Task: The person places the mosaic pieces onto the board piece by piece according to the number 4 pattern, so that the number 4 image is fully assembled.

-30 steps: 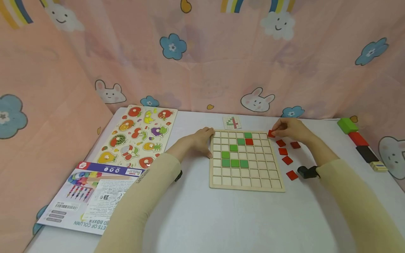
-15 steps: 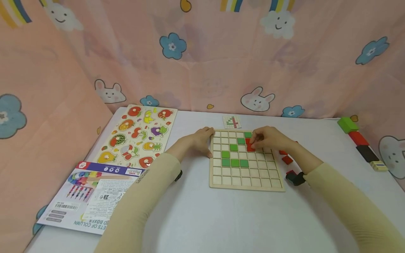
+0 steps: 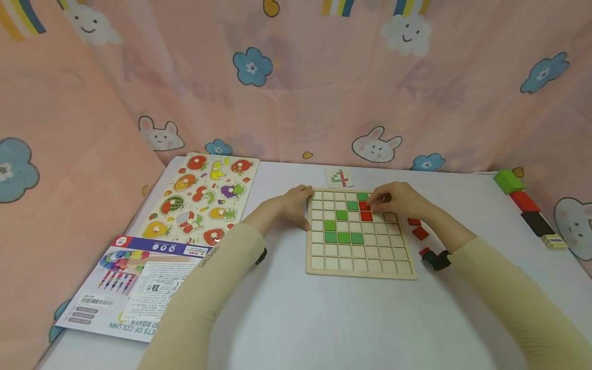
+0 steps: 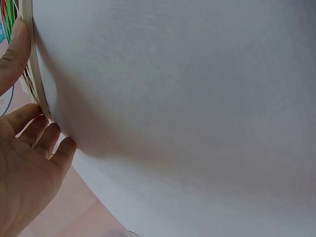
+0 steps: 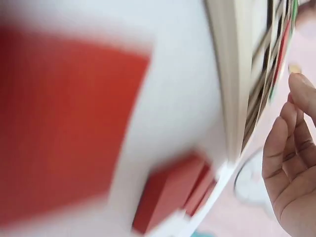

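Observation:
A wooden grid board [image 3: 361,268] lies on the white table with green tiles [image 3: 344,237] in a stepped line and a row. Two red tiles [image 3: 366,216] sit one below the other in its squares. My left hand [image 3: 294,206] rests against the board's left edge, thumb and fingertips apart along it near the far corner. Over the board, my right hand [image 3: 399,199] hovers just right of the red tiles. In the right wrist view its fingers [image 5: 274,148] are loosely bent, with nothing visible between them and the thumb.
Loose red tiles [image 3: 420,233] lie right of the board, partly hidden by my right arm. A small pattern card [image 3: 339,178] lies behind it. To the left are a fruit puzzle [image 3: 208,198] and a printed box [image 3: 111,298]. Stacked coloured blocks [image 3: 524,201] line the far right.
My right hand has carried a red tile left from beside the board, set it below the first red one, and let go. My left hand stays at the edge.

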Demonstrator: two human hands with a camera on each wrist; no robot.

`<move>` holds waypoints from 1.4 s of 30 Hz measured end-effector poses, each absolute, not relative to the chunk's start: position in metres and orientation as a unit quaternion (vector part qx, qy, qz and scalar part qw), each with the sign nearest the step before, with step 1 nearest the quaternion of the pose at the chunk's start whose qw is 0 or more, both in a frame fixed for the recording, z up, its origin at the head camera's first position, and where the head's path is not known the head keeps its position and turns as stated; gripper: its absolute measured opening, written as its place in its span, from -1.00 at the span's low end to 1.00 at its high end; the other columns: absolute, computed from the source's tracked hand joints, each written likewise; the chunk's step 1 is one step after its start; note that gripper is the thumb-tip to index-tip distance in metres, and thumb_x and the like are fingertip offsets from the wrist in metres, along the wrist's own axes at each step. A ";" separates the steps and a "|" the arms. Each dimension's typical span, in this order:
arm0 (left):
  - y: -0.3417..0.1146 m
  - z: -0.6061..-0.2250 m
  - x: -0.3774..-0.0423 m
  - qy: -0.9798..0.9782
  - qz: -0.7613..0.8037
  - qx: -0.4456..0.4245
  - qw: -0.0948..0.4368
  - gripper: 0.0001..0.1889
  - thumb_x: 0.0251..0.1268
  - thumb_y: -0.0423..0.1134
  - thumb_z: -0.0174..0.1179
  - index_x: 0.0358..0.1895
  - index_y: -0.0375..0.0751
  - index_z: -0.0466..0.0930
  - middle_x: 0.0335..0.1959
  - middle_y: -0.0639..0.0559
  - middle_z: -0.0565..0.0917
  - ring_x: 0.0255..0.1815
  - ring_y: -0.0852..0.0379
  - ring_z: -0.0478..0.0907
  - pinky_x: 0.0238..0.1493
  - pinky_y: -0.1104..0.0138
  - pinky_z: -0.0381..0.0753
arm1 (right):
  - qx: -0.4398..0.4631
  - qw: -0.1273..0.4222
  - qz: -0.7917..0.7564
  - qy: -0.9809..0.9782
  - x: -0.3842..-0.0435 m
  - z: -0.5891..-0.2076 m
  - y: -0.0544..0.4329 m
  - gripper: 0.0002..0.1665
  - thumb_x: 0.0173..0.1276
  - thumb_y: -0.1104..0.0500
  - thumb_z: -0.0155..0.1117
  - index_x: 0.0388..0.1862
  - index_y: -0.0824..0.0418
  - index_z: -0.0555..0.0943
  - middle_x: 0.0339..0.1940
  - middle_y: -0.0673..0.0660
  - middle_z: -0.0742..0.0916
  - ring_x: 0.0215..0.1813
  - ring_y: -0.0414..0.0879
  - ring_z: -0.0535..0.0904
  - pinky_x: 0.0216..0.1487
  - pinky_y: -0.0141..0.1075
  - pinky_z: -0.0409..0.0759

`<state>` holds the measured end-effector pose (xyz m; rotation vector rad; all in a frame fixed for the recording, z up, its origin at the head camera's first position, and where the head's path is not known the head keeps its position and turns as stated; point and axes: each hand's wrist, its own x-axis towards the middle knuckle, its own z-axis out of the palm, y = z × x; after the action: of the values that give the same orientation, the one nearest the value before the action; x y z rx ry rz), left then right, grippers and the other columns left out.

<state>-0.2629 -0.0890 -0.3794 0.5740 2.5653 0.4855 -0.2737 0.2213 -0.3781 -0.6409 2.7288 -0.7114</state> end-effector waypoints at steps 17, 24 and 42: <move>-0.088 -0.379 -0.262 0.933 0.178 0.206 0.235 0.08 0.01 -0.11 0.51 0.56 -0.21 0.02 0.64 -0.14 -0.04 0.67 -0.12 -0.11 0.68 0.07 0.00 | -0.156 0.156 -0.222 0.950 -0.288 -0.376 0.299 -0.66 0.17 0.30 0.35 -0.04 0.17 0.73 -0.09 0.20 0.69 -0.01 0.06 0.48 -0.19 -0.33 0.54; -0.088 -0.380 -0.263 0.933 0.178 0.209 0.232 0.07 0.01 -0.11 0.51 0.56 -0.21 0.03 0.64 -0.15 -0.04 0.67 -0.13 -0.10 0.68 0.07 0.00 | -0.141 0.167 -0.204 0.954 -0.290 -0.381 0.302 -0.65 0.13 0.24 0.45 -0.05 0.15 0.71 -0.06 0.23 0.67 0.01 0.08 0.45 -0.21 -0.34 0.55; -0.088 -0.378 -0.263 0.933 0.176 0.208 0.236 0.07 0.02 -0.11 0.50 0.56 -0.21 0.02 0.64 -0.14 -0.05 0.67 -0.14 -0.11 0.68 0.06 -0.01 | -0.187 0.167 -0.284 0.925 -0.271 -0.368 0.259 -0.79 0.27 0.12 0.42 -0.17 0.17 0.66 -0.25 0.10 0.74 -0.19 -0.08 0.54 -0.23 -0.42 0.59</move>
<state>-0.2631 -0.0876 -0.3778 0.5716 2.5579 0.4836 -0.2714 0.2592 -0.3677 -0.5330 2.6333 -0.8081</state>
